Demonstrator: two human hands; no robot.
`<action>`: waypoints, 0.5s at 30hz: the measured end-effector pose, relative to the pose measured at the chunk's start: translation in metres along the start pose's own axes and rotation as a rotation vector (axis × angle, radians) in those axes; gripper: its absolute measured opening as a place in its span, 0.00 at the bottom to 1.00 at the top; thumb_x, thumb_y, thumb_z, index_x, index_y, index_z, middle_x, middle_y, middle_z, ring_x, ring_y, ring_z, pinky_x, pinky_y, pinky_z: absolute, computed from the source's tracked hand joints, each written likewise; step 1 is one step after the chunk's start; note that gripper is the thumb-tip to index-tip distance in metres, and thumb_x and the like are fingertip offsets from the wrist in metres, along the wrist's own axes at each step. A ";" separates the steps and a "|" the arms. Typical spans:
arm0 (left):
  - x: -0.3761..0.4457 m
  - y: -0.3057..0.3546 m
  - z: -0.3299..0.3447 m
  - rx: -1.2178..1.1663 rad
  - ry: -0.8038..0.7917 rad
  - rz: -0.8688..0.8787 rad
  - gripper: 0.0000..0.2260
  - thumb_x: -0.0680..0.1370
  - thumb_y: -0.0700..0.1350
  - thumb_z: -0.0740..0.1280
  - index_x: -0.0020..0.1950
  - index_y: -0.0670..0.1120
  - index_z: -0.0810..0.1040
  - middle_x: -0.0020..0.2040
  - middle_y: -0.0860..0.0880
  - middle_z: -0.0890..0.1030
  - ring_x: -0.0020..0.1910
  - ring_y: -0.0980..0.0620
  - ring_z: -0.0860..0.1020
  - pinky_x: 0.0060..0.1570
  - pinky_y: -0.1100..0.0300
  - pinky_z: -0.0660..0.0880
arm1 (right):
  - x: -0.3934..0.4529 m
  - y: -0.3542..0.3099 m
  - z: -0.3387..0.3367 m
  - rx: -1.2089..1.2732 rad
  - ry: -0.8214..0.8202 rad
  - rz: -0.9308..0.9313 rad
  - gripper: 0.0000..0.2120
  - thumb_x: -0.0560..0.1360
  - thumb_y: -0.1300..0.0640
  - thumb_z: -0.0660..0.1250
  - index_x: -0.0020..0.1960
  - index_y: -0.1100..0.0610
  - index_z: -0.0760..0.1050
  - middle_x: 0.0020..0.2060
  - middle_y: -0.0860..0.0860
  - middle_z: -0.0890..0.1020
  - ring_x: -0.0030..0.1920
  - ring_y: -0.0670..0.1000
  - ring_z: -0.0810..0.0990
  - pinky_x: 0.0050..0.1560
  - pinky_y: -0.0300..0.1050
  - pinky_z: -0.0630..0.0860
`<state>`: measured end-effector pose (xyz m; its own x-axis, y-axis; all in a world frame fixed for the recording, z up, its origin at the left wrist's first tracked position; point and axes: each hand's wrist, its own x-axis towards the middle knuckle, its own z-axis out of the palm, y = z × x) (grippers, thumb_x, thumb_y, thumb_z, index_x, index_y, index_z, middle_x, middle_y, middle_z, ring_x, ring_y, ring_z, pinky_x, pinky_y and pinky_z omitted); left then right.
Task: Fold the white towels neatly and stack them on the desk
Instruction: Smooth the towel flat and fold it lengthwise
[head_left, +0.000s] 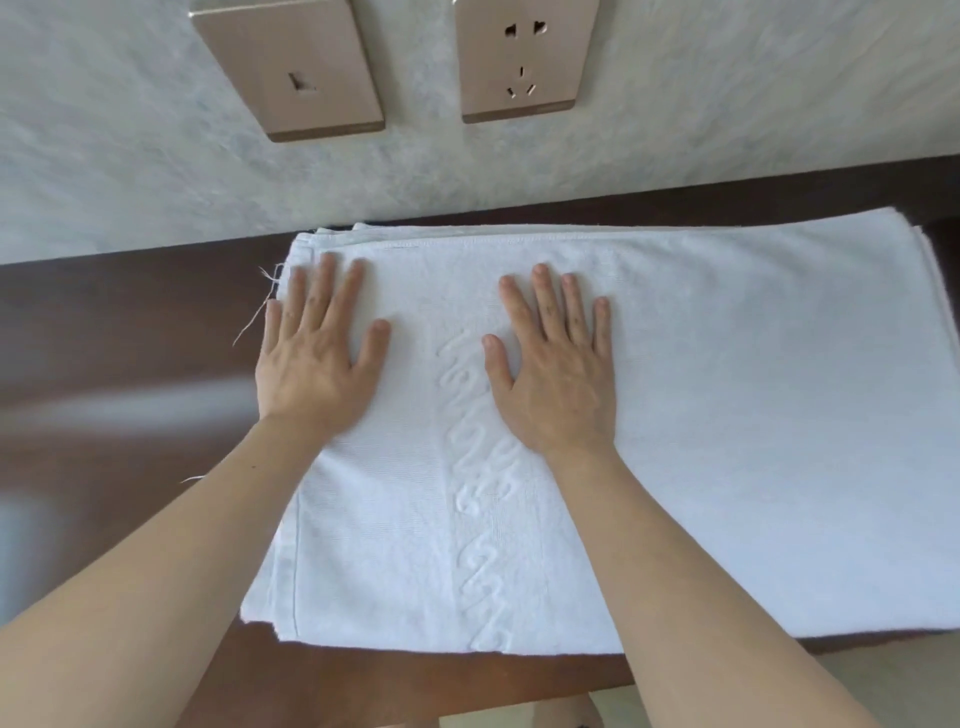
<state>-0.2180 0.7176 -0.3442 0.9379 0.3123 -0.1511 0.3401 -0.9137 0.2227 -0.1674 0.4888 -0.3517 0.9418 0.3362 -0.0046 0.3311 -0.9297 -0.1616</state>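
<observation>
The white towel lies flat on the dark brown desk, folded in layers, and its far edge comes close to the wall. At this far edge several hems show one behind the other, so more layers or more towels lie under the top one, but I cannot tell how many. A raised woven band of script runs across the towel from far to near; the letters are soft and I cannot read them. The right part of the towel goes out of the picture, so its right end is not visible. At the left far corner of the towel some loose threads hang out over the desk. The left hand lies flat on the left part of the towel, fingers straight and spread, palm down, holding nothing. The right hand presses flat on the towel just right of the script band, also with straight spread fingers. Both bare forearms come in from the near edge of the picture. On the wall above the towel there are two beige plates: a socket outlet and, left of it, a plate with one small port, cut off at the top. The desk surface left of the towel is blurred by reflection.
</observation>
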 end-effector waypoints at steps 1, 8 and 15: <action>0.001 -0.003 -0.003 0.002 -0.005 -0.017 0.30 0.81 0.65 0.45 0.82 0.59 0.46 0.83 0.55 0.46 0.81 0.48 0.43 0.79 0.47 0.42 | 0.000 0.000 0.000 -0.008 0.004 0.006 0.30 0.83 0.38 0.45 0.82 0.47 0.51 0.82 0.51 0.51 0.82 0.54 0.46 0.79 0.61 0.46; -0.049 0.066 0.013 -0.042 -0.020 0.336 0.30 0.83 0.62 0.47 0.83 0.53 0.48 0.83 0.48 0.46 0.81 0.47 0.42 0.79 0.46 0.41 | 0.001 -0.001 -0.002 0.020 0.036 0.009 0.29 0.83 0.40 0.48 0.81 0.46 0.56 0.81 0.50 0.55 0.82 0.53 0.49 0.79 0.60 0.46; -0.097 0.019 0.021 0.071 -0.041 0.264 0.31 0.82 0.63 0.48 0.83 0.56 0.45 0.83 0.51 0.45 0.81 0.47 0.43 0.79 0.46 0.44 | 0.000 -0.001 -0.003 0.037 0.050 0.005 0.27 0.83 0.42 0.47 0.81 0.48 0.57 0.81 0.51 0.57 0.81 0.54 0.51 0.80 0.58 0.47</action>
<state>-0.3042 0.6641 -0.3452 0.9894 0.0510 -0.1360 0.0768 -0.9784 0.1918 -0.1680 0.4894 -0.3488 0.9456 0.3224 0.0431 0.3244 -0.9250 -0.1977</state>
